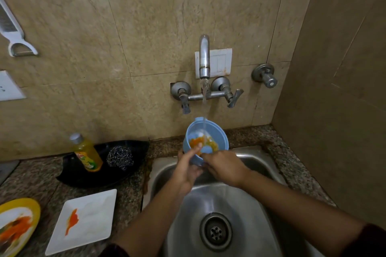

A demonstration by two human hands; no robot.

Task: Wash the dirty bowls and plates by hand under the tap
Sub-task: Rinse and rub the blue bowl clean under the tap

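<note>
Head view looks down on the steel sink [246, 204]; above it the left hand [188, 170] grips a blue bowl [219, 133] from below, thumb on its rim. Right hand [224, 166] curls over the near edge, fingers rubbing orange residue, while water falls from the tap [204, 56] beyond.

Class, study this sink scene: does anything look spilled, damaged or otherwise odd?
Nothing is spilled or broken. One oddity: a white switch plate sits on the wall directly behind the running tap, close to the water. The blue bowl, white square plate and yellow plate merely carry orange food residue.
</note>
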